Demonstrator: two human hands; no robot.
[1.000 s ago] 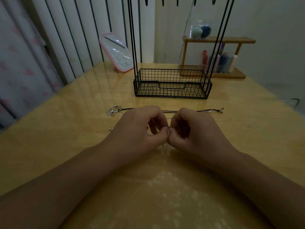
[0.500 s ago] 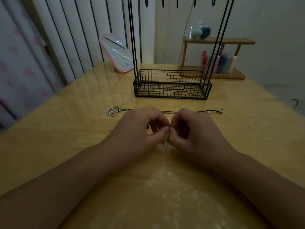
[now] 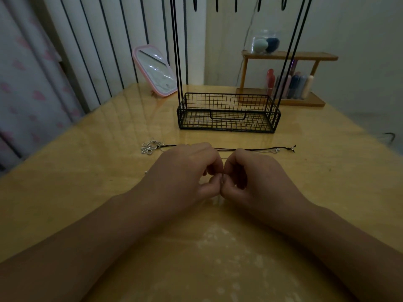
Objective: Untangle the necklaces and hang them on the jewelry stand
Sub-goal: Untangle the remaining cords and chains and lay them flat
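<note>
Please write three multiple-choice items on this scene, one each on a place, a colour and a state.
1. Where does the dark cord necklace lie?
A. on the table between the hands and the wire basket
B. inside the basket
C. on the wooden shelf

2. What colour is the frame of the mirror?
A. black
B. pink
C. green

3. What are the two hands doing?
A. lying flat and open
B. lifting the basket
C. pinching a thin silver chain between their fingertips

Answers:
1 A: the cord stretches across the table in front of the wire basket.
2 B: its rim shows pink.
3 C: the left hand and the right hand meet, fingers curled, at the silver chain.
</note>
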